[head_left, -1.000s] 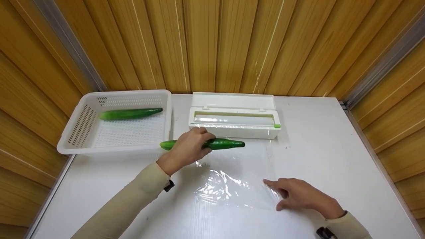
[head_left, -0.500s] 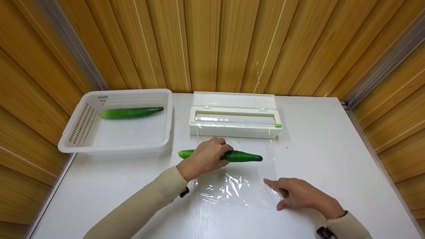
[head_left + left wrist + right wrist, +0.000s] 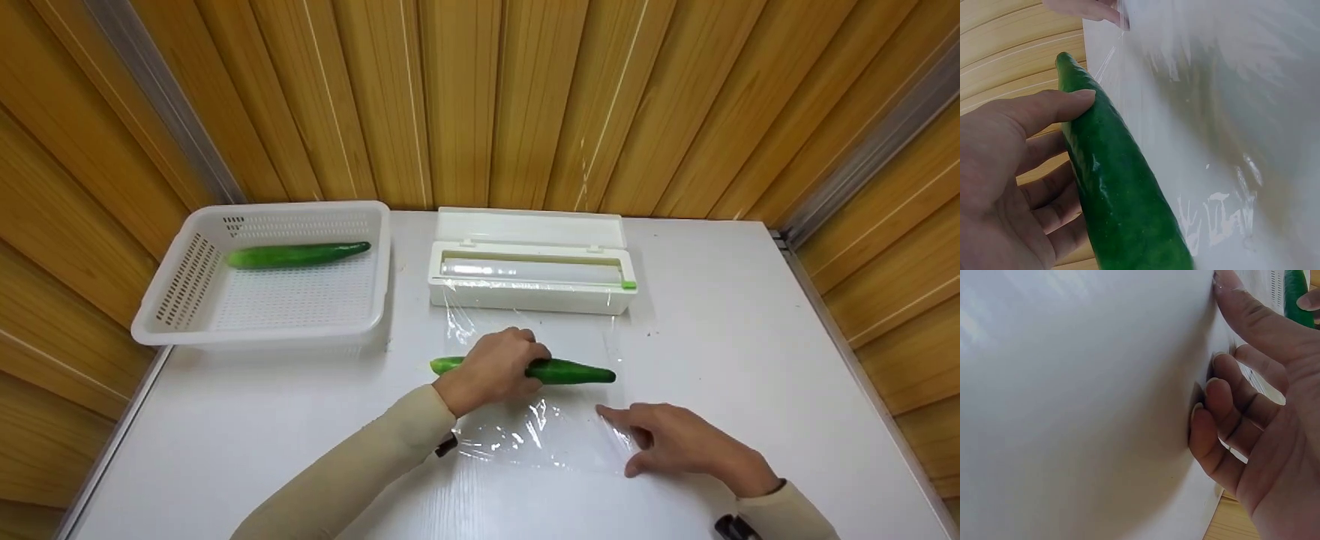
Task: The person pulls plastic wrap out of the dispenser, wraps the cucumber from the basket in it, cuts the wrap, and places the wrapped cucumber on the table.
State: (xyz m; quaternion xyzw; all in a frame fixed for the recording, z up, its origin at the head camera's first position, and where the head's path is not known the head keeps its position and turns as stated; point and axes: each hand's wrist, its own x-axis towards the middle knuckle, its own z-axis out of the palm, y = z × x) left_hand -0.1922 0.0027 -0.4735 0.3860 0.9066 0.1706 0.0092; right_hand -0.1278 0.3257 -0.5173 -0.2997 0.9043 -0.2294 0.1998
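Note:
My left hand (image 3: 499,367) grips a green cucumber (image 3: 574,372) around its middle, over a clear film sheet (image 3: 525,442) pulled out from the white dispenser box (image 3: 532,298). In the left wrist view the thumb lies on top of the cucumber (image 3: 1117,185), with the fingers curled beneath. At the film's near right corner my right hand (image 3: 686,442) rests on the film, index finger and thumb spread apart and touching it. The right wrist view shows the fingertips of this hand (image 3: 1258,405) against the white surface.
On the left a white perforated basket (image 3: 259,337) holds another cucumber (image 3: 296,256). The dispenser's lid (image 3: 529,226) stands open at the back, near the wooden wall (image 3: 465,105). White table (image 3: 750,337) surface extends right of the film.
My left hand has carried the cucumber right and toward the near side, from in front of the dispenser to over the middle of the film. My right hand has stayed in place.

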